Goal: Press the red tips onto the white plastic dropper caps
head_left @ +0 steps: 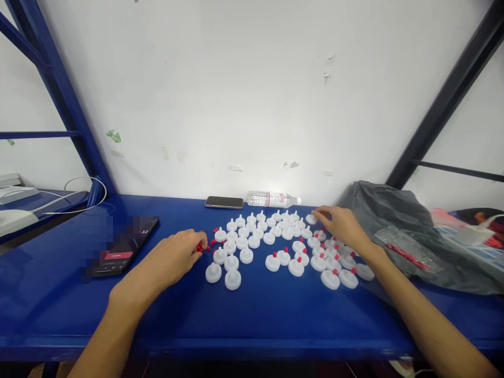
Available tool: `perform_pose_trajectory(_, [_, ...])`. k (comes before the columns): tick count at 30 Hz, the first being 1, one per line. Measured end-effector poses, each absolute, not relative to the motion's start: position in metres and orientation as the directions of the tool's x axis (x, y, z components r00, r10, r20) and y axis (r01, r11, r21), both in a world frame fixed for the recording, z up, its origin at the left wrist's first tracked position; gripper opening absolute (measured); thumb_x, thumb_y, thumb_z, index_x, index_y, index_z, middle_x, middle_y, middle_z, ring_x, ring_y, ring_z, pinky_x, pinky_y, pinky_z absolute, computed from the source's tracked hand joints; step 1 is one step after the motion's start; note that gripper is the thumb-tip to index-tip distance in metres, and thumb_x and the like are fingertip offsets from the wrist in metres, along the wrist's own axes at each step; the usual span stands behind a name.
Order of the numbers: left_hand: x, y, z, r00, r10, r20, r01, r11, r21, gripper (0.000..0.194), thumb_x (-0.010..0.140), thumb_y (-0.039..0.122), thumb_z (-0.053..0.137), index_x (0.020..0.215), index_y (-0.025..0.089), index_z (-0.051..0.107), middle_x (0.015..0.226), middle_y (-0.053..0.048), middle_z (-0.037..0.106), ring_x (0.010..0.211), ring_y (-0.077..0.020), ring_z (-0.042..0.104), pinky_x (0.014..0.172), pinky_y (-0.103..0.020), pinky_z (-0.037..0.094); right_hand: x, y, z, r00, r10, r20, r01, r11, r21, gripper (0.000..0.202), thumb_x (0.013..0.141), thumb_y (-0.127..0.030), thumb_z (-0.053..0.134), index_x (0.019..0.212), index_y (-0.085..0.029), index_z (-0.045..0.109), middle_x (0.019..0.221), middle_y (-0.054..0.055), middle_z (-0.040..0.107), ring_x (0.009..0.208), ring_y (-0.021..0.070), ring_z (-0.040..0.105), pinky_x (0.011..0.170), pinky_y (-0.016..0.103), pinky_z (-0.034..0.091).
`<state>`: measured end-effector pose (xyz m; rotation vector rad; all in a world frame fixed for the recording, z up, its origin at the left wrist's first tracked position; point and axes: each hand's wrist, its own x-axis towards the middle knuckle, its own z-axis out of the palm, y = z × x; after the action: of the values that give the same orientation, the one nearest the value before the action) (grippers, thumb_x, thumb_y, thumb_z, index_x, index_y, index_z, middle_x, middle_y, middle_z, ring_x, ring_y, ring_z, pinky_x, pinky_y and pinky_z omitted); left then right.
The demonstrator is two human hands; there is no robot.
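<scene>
One blue table | white wall | left grip: can't tell | right grip pinches lid

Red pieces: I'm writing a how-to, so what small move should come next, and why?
Probably the left hand should pick up one of the red pieces: it is right at them, and many white caps show no red on top, while others do.

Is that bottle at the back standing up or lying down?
Lying down: the bottle stretches sideways along the wall, its white cap pointing toward the picture's right.
</scene>
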<state>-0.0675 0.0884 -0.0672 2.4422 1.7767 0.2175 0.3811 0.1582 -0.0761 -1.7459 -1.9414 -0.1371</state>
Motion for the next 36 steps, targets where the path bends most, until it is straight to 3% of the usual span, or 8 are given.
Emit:
perform_pose_trajectory(3, [-0.068,0.091,-0.072,0.296,0.953,0.057,0.940,-0.302,0.161,0.020,0.094,0.018,0.047,0.094,0.026,0.065,0.097,-0.005,0.070,0.084,-0.0245,0.064,0.068,-0.034,0.036,0.376,0.150,-0.065,0.015,0.856,0.517,0.934,0.173,-0.313,0.032,0.102,-0.041,0.046,0.110,-0.022,0.071,0.105,0.009,0.082,0.097,0.0302,0.076,0.084,0.038,0.051])
perform_pose_trajectory(7, [-0.067,0.091,-0.074,0.282,0.957,0.071,0.946,-0.290,0.149,0.023,0.097,0.020,0.043,0.090,0.024,0.065,0.099,-0.007,0.070,0.084,-0.0247,0.064,0.068,-0.035,0.036,0.363,0.124,-0.049,0.040,0.821,0.569,0.885,0.236,-0.402,0.029,0.106,-0.045,0.040,0.111,-0.025,0.061,0.103,0.008,0.080,0.094,0.0292,0.075,0.081,0.039,0.053])
perform_pose_trajectory(10, [-0.064,0.088,-0.072,0.268,0.959,0.087,0.949,-0.279,0.146,0.026,0.097,0.019,0.042,0.088,0.023,0.066,0.099,-0.007,0.070,0.083,-0.0239,0.065,0.068,-0.034,0.038,0.345,0.093,-0.042,-0.007,0.841,0.541,0.718,0.381,-0.583,0.029,0.106,-0.055,0.046,0.105,-0.029,0.058,0.104,0.007,0.080,0.101,0.0291,0.074,0.085,0.040,0.055])
perform_pose_trajectory(14, [-0.064,0.082,-0.065,0.274,0.958,0.089,0.947,-0.285,0.150,0.025,0.094,0.017,0.046,0.096,0.026,0.069,0.104,-0.006,0.070,0.092,-0.0238,0.067,0.075,-0.034,0.043,0.315,0.056,-0.036,-0.126,0.867,0.481,0.566,0.461,-0.683,0.029,0.104,-0.058,0.054,0.106,-0.029,0.061,0.120,0.005,0.076,0.105,0.0256,0.071,0.083,0.035,0.055])
perform_pose_trajectory(21, [-0.087,0.080,-0.052,0.214,0.974,0.071,0.966,-0.222,0.131,0.034,0.094,0.019,0.042,0.105,0.027,0.072,0.106,-0.008,0.071,0.092,-0.0268,0.068,0.078,-0.037,0.045,0.283,0.039,-0.027,-0.279,0.899,0.336,0.610,0.437,-0.662,0.031,0.104,-0.058,0.056,0.103,-0.029,0.066,0.093,0.000,0.074,0.084,0.0200,0.067,0.071,0.031,0.047])
perform_pose_trajectory(26, [-0.096,0.083,-0.056,0.147,0.989,0.017,0.976,-0.148,0.157,0.023,0.092,0.037,0.058,0.103,0.026,0.075,0.103,-0.007,0.077,0.092,-0.0288,0.071,0.077,-0.036,0.048,0.279,0.041,-0.034,-0.300,0.919,0.256,0.645,0.393,-0.656,0.029,0.107,-0.058,0.048,0.117,-0.032,0.056,0.083,-0.005,0.069,0.074,0.0179,0.062,0.069,0.030,0.043])
perform_pose_trajectory(29, [-0.095,0.086,-0.061,0.119,0.993,-0.003,0.979,-0.117,0.168,0.025,0.093,0.044,0.060,0.100,0.025,0.075,0.103,-0.008,0.078,0.091,-0.0290,0.072,0.073,-0.035,0.047,0.277,0.041,-0.039,-0.311,0.921,0.235,0.624,0.384,-0.681,0.031,0.108,-0.060,0.043,0.107,-0.030,0.048,0.071,-0.008,0.060,0.063,0.0159,0.051,0.062,0.028,0.037])
perform_pose_trajectory(36, [-0.090,0.086,-0.063,0.098,0.995,0.004,0.984,-0.098,0.146,0.017,0.091,0.022,0.056,0.090,0.024,0.073,0.096,-0.007,0.078,0.084,-0.0243,0.071,0.068,-0.031,0.043,0.272,0.046,-0.041,-0.388,0.903,0.185,0.643,0.409,-0.648,0.041,0.109,-0.061,0.038,0.089,-0.026,0.045,0.070,-0.007,0.053,0.063,0.0145,0.047,0.063,0.028,0.033])
